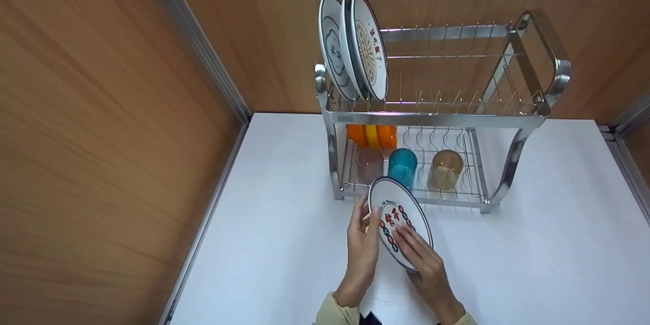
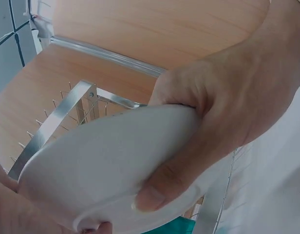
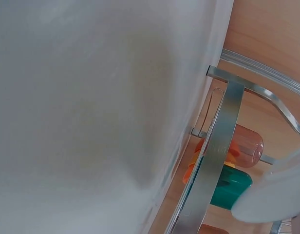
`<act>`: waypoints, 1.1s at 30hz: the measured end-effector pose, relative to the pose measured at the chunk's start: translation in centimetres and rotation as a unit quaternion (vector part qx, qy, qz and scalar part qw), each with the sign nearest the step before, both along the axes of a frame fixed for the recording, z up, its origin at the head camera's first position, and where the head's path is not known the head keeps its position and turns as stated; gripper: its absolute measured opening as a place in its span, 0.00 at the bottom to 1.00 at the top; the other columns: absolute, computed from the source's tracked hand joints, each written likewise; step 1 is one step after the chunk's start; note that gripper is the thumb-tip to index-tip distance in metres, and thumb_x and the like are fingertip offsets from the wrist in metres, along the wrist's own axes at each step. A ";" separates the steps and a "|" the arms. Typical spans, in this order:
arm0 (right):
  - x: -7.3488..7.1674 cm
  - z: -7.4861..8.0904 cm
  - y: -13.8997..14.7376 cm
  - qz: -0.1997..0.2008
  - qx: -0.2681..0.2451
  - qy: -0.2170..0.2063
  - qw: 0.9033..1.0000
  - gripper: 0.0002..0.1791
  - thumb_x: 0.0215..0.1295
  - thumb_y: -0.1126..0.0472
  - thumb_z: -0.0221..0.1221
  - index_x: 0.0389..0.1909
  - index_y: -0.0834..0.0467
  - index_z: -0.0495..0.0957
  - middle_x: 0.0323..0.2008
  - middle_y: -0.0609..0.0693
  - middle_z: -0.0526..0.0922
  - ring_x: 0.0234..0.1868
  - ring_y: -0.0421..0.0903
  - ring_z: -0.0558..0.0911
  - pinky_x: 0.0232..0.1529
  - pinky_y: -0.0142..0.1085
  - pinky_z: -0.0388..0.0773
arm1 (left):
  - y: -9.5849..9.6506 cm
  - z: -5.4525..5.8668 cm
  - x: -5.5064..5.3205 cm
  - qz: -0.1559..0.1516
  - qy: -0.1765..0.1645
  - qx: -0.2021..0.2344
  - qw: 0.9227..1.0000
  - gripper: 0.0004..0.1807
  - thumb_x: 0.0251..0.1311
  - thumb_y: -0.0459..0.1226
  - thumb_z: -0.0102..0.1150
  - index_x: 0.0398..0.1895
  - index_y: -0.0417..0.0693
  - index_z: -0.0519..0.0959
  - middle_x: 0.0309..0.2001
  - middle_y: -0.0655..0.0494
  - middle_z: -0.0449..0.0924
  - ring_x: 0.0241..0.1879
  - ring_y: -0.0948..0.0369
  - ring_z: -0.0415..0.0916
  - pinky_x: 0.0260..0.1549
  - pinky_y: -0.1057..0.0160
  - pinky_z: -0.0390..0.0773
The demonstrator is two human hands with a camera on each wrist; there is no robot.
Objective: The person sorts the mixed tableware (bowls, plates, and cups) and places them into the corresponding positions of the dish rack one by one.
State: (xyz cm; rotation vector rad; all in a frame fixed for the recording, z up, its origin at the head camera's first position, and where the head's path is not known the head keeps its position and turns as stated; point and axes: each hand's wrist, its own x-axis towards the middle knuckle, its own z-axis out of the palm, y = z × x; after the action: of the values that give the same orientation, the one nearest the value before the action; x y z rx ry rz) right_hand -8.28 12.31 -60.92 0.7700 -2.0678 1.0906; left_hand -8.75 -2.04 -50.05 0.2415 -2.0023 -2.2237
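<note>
A white plate with a dark rim and red characters is held tilted before the dish rack. My left hand grips its left edge, thumb on the front, fingers behind. My right hand pinches the lower right part, fingers across the printed face. In the left wrist view, the right hand has its thumb on the plate's underside, and part of the left hand shows at the lower left. Only a piece of the plate appears in the right wrist view.
The metal two-tier dish rack stands on the white table. Several plates lean upright at its upper left. Below are an orange cup, a pinkish glass, a teal glass and an amber glass. Wooden panels enclose the table.
</note>
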 end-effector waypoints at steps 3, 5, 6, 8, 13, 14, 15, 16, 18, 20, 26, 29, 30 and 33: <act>-0.2 0.2 0.1 0.025 -0.018 0.000 1.000 0.23 0.79 0.54 0.53 0.59 0.68 0.81 0.62 0.61 0.81 0.64 0.58 0.79 0.67 0.37 0.71 | 0.2 0.1 -0.1 -0.007 0.027 -0.015 0.999 0.31 0.75 0.43 0.56 0.77 0.47 0.63 0.68 0.44 0.69 0.62 0.51 0.70 0.62 0.49 0.76; -0.3 0.3 0.2 0.041 -0.029 -0.005 0.999 0.23 0.78 0.54 0.54 0.60 0.69 0.80 0.62 0.62 0.81 0.65 0.56 0.78 0.65 0.37 0.72 | 0.2 0.1 -0.3 -0.014 0.043 -0.015 0.999 0.31 0.73 0.42 0.58 0.76 0.47 0.64 0.68 0.44 0.68 0.61 0.51 0.69 0.65 0.50 0.74; -0.4 0.4 0.2 0.046 -0.035 -0.008 0.998 0.24 0.77 0.54 0.55 0.60 0.70 0.79 0.61 0.63 0.81 0.66 0.54 0.78 0.65 0.37 0.72 | 0.2 0.1 -0.5 -0.017 0.048 -0.014 0.999 0.32 0.72 0.43 0.59 0.76 0.47 0.64 0.68 0.45 0.68 0.61 0.52 0.70 0.65 0.51 0.74; -0.6 0.6 0.1 0.054 -0.051 -0.023 0.997 0.25 0.76 0.54 0.57 0.61 0.70 0.78 0.61 0.64 0.81 0.67 0.51 0.77 0.64 0.36 0.73 | 0.2 0.0 -0.9 -0.021 0.050 -0.010 0.998 0.33 0.70 0.44 0.62 0.75 0.47 0.64 0.68 0.46 0.68 0.61 0.52 0.70 0.65 0.52 0.74; -0.5 1.0 0.2 0.040 -0.097 -0.076 0.992 0.25 0.63 0.70 0.67 0.62 0.68 0.78 0.58 0.62 0.82 0.66 0.40 0.76 0.63 0.31 0.73 | -0.3 -0.5 -2.1 -0.031 0.044 -0.005 0.999 0.31 0.67 0.44 0.66 0.71 0.47 0.69 0.65 0.49 0.71 0.59 0.53 0.72 0.63 0.53 0.76; -0.5 1.1 0.2 0.032 -0.101 -0.083 0.991 0.28 0.58 0.74 0.69 0.61 0.68 0.78 0.57 0.62 0.83 0.65 0.39 0.76 0.63 0.31 0.73 | -0.4 -0.6 -2.4 -0.033 0.045 -0.005 0.998 0.31 0.67 0.44 0.66 0.70 0.47 0.69 0.65 0.48 0.72 0.59 0.53 0.73 0.62 0.54 0.76; -0.5 1.2 0.3 0.022 -0.102 -0.090 0.991 0.30 0.53 0.77 0.70 0.60 0.68 0.78 0.56 0.62 0.84 0.64 0.38 0.77 0.63 0.30 0.73 | -0.5 -0.7 -2.6 -0.034 0.047 -0.008 0.998 0.30 0.67 0.44 0.66 0.70 0.47 0.70 0.64 0.48 0.72 0.58 0.53 0.74 0.62 0.55 0.77; -0.4 1.3 0.3 0.013 -0.105 -0.096 0.990 0.31 0.50 0.79 0.70 0.59 0.68 0.79 0.54 0.62 0.85 0.62 0.39 0.79 0.62 0.28 0.73 | -0.6 -0.8 -2.8 -0.034 0.049 -0.011 0.998 0.30 0.67 0.44 0.66 0.69 0.47 0.70 0.64 0.48 0.73 0.58 0.53 0.74 0.62 0.56 0.77; -0.4 1.5 0.3 -0.006 -0.107 -0.103 0.989 0.31 0.47 0.80 0.71 0.57 0.70 0.79 0.51 0.64 0.86 0.59 0.42 0.81 0.61 0.27 0.73 | -0.8 -0.9 -3.2 -0.030 0.054 -0.022 0.998 0.30 0.67 0.44 0.67 0.69 0.47 0.70 0.63 0.48 0.74 0.57 0.53 0.76 0.61 0.58 0.77; -0.4 1.7 0.3 -0.023 -0.111 -0.107 0.988 0.29 0.46 0.80 0.72 0.54 0.72 0.80 0.47 0.66 0.87 0.54 0.47 0.85 0.58 0.24 0.74 | -0.9 -1.1 -3.6 -0.022 0.058 -0.038 0.997 0.32 0.66 0.46 0.68 0.69 0.48 0.70 0.62 0.50 0.75 0.57 0.53 0.76 0.61 0.58 0.77; -0.2 2.4 0.4 -0.030 -0.163 -0.155 0.974 0.22 0.51 0.81 0.68 0.50 0.78 0.78 0.42 0.65 0.87 0.49 0.41 0.86 0.52 0.23 0.77 | -1.8 -1.6 -4.8 0.005 0.078 -0.072 0.994 0.33 0.65 0.45 0.69 0.69 0.47 0.69 0.62 0.52 0.74 0.60 0.50 0.74 0.64 0.52 0.75; -0.2 2.9 0.5 -0.019 -0.187 -0.181 0.965 0.21 0.55 0.81 0.65 0.52 0.79 0.77 0.45 0.60 0.87 0.52 0.36 0.83 0.53 0.24 0.77 | -2.2 -1.6 -5.4 0.019 0.081 -0.079 0.993 0.32 0.66 0.45 0.68 0.69 0.45 0.69 0.62 0.52 0.74 0.60 0.51 0.74 0.65 0.49 0.74; -0.2 3.0 0.6 -0.017 -0.190 -0.185 0.964 0.21 0.56 0.81 0.65 0.52 0.79 0.76 0.45 0.57 0.87 0.52 0.34 0.83 0.53 0.24 0.78 | -2.3 -1.6 -5.6 0.025 0.080 -0.083 0.993 0.32 0.67 0.46 0.67 0.69 0.46 0.69 0.62 0.52 0.74 0.60 0.52 0.73 0.65 0.49 0.74; -0.1 3.6 0.7 -0.015 -0.202 -0.190 0.961 0.20 0.57 0.82 0.63 0.52 0.79 0.76 0.46 0.45 0.87 0.51 0.32 0.83 0.51 0.24 0.79 | -2.8 -1.5 -6.3 0.047 0.076 -0.096 0.991 0.30 0.70 0.46 0.64 0.69 0.45 0.69 0.63 0.50 0.74 0.61 0.52 0.73 0.66 0.50 0.73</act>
State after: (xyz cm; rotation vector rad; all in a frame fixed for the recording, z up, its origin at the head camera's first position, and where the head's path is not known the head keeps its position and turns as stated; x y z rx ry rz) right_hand -8.41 13.04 -57.35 0.3415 -2.0407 1.6803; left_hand -15.00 -4.89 -51.55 0.1364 -2.0584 -1.9159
